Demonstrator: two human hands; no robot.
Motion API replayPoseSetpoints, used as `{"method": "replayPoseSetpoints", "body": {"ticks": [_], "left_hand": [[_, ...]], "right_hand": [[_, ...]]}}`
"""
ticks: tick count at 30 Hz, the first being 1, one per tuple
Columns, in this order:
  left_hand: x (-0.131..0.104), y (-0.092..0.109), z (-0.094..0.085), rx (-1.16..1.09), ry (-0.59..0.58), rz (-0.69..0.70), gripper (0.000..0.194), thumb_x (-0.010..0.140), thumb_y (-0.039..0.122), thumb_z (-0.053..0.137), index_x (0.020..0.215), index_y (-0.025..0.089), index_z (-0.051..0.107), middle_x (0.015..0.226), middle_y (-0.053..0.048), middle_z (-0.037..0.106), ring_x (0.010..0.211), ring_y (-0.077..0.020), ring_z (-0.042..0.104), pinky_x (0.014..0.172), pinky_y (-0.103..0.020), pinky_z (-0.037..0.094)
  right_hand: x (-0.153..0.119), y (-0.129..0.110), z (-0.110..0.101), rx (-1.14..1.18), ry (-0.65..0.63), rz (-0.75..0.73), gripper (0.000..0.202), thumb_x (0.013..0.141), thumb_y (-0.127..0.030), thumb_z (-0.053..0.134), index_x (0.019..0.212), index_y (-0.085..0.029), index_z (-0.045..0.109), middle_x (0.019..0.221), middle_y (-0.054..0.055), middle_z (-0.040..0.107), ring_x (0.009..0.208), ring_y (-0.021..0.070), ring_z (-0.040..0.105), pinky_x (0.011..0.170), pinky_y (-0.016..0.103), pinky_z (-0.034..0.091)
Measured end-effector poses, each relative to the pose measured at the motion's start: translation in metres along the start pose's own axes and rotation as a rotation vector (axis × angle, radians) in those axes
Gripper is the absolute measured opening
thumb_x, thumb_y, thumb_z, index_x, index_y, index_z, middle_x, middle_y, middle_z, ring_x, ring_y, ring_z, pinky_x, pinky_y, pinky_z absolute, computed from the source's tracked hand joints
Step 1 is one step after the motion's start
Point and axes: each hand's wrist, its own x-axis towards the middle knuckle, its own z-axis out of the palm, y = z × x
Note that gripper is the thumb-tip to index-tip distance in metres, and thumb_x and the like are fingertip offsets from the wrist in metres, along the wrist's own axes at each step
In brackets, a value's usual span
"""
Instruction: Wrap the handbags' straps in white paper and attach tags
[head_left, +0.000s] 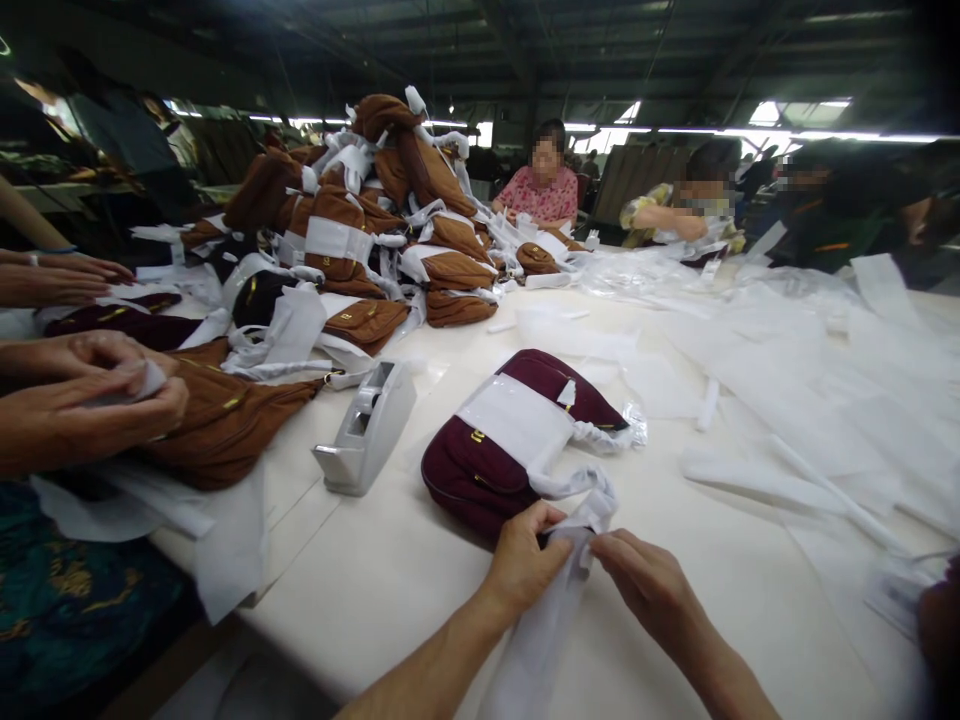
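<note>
A dark maroon bag (pixel 480 475) lies on the white table, with a wide white wrap around its middle. White paper (pixel 581 510) covers a strap near its lower right side, and a long strip hangs toward the front. My left hand (pixel 525 565) pinches this paper between thumb and fingers, beside the bag's lower edge. Just to the right, my right hand (pixel 649 580) has its fingertips closed on the same paper. A grey tape dispenser (pixel 367 430) stands left of the bag, with neither hand touching it.
Brown bags with white wrapping (pixel 337 240) form a high pile at the back left. At the left, another person's hands (pixel 112 390) hold paper over a brown bag (pixel 232 415). White sheets (pixel 787 370) cover the table's right side. People sit across the table.
</note>
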Motion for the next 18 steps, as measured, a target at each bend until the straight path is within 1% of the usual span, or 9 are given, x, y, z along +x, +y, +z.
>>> {"method": "replayPoseSetpoints", "body": {"ticks": [2, 5, 8, 10, 12, 15, 17, 18], "left_hand": [[-0.003, 0.002, 0.003, 0.116, 0.046, 0.030, 0.015, 0.073, 0.016, 0.051, 0.085, 0.016, 0.059, 0.082, -0.001, 0.062, 0.078, -0.0156, 0.056, 0.070, -0.024, 0.041], [-0.008, 0.001, 0.007, 0.276, 0.121, 0.048, 0.018, 0.074, 0.016, 0.049, 0.089, 0.019, 0.060, 0.081, -0.001, 0.059, 0.079, -0.0168, 0.054, 0.071, -0.025, 0.040], [-0.013, -0.002, 0.009, 0.315, 0.129, 0.097, 0.023, 0.077, 0.019, 0.048, 0.098, 0.020, 0.057, 0.086, -0.003, 0.057, 0.083, -0.0175, 0.052, 0.076, -0.027, 0.039], [-0.014, -0.003, 0.009, 0.276, 0.128, 0.110, 0.026, 0.077, 0.023, 0.051, 0.102, 0.019, 0.055, 0.089, -0.003, 0.057, 0.086, -0.0176, 0.052, 0.078, -0.027, 0.039], [-0.014, -0.003, 0.009, 0.205, 0.147, 0.075, 0.025, 0.077, 0.028, 0.054, 0.099, 0.018, 0.056, 0.089, -0.003, 0.057, 0.085, -0.0173, 0.052, 0.077, -0.026, 0.039], [-0.012, -0.002, 0.008, 0.070, 0.152, 0.013, 0.019, 0.077, 0.031, 0.055, 0.088, 0.016, 0.057, 0.082, -0.001, 0.059, 0.078, -0.0154, 0.053, 0.070, -0.024, 0.040], [-0.010, -0.002, 0.006, -0.013, 0.115, 0.001, 0.019, 0.077, 0.032, 0.054, 0.084, 0.015, 0.058, 0.079, 0.000, 0.059, 0.074, -0.0143, 0.052, 0.067, -0.022, 0.040], [-0.009, -0.002, 0.005, -0.048, 0.096, -0.003, 0.019, 0.077, 0.031, 0.055, 0.084, 0.014, 0.057, 0.078, 0.000, 0.059, 0.073, -0.0140, 0.052, 0.066, -0.022, 0.040]], "right_hand": [[0.003, 0.002, 0.002, -0.013, 0.002, 0.009, 0.018, 0.083, -0.009, 0.042, 0.096, -0.019, 0.051, 0.067, 0.001, 0.050, 0.058, 0.0103, 0.048, 0.053, 0.021, 0.038], [0.009, 0.005, 0.006, 0.003, -0.002, 0.014, 0.018, 0.083, -0.011, 0.042, 0.095, -0.019, 0.052, 0.067, 0.001, 0.049, 0.058, 0.0101, 0.048, 0.053, 0.020, 0.038], [0.012, 0.006, 0.012, 0.057, -0.019, 0.098, 0.016, 0.084, -0.013, 0.041, 0.094, -0.020, 0.052, 0.070, 0.001, 0.051, 0.060, 0.0103, 0.050, 0.056, 0.020, 0.040], [0.013, 0.003, 0.018, 0.113, 0.017, 0.229, 0.012, 0.085, -0.018, 0.042, 0.092, -0.021, 0.052, 0.072, 0.001, 0.053, 0.063, 0.0111, 0.052, 0.058, 0.021, 0.042], [0.014, -0.002, 0.023, 0.175, 0.117, 0.412, 0.010, 0.083, -0.025, 0.047, 0.093, -0.022, 0.049, 0.071, -0.001, 0.053, 0.062, 0.0117, 0.053, 0.058, 0.023, 0.043], [0.015, -0.011, 0.028, 0.322, 0.251, 0.716, 0.022, 0.076, -0.035, 0.056, 0.089, -0.022, 0.044, 0.061, -0.005, 0.048, 0.050, 0.0112, 0.048, 0.048, 0.022, 0.042], [0.014, -0.017, 0.029, 0.505, 0.289, 0.854, 0.027, 0.071, -0.039, 0.061, 0.082, -0.022, 0.042, 0.057, -0.007, 0.045, 0.047, 0.0108, 0.047, 0.044, 0.022, 0.042], [0.013, -0.021, 0.029, 0.599, 0.314, 0.907, 0.029, 0.070, -0.040, 0.062, 0.079, -0.022, 0.041, 0.057, -0.007, 0.046, 0.047, 0.0111, 0.048, 0.045, 0.022, 0.043]]}}
